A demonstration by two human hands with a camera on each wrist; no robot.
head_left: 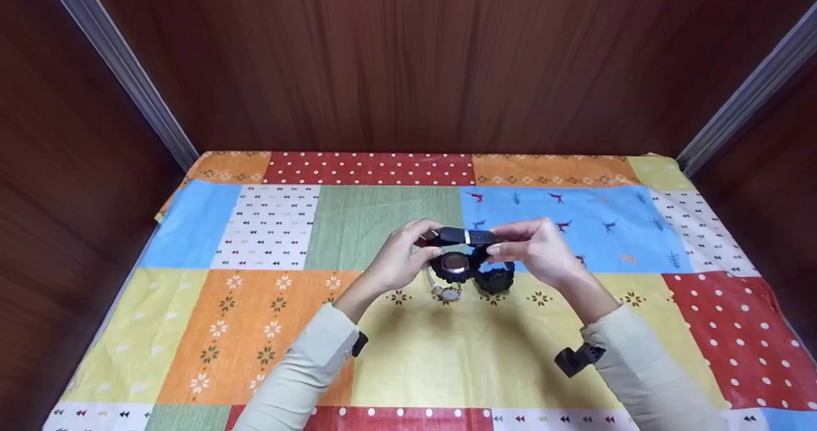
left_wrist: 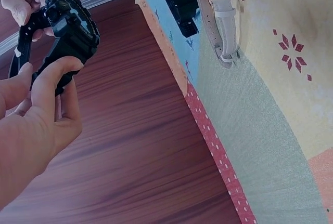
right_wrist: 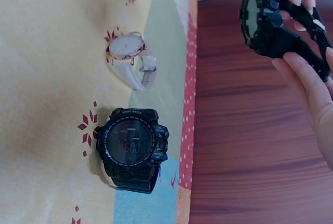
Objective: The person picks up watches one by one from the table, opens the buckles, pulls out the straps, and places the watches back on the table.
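Both hands hold a black digital watch (head_left: 454, 263) above the table, its strap forming a closed loop. My left hand (head_left: 402, 257) pinches one side of the strap between thumb and fingers. On the other side my right hand (head_left: 539, 252) grips the strap, with a pale keeper band showing in the middle. The right wrist view shows the grey face of this held watch (right_wrist: 253, 18) tilted sideways. Below lie a wristwatch with a white strap (right_wrist: 125, 47) and a second black sport watch (right_wrist: 129, 143), whose display reads digits.
A patchwork-patterned cloth (head_left: 408, 354) covers the table. Dark wood panels (head_left: 408, 60) rise behind and at both sides, with metal strips (head_left: 121, 60) at the corners. A dark device (head_left: 577, 359) is strapped at the right wrist.
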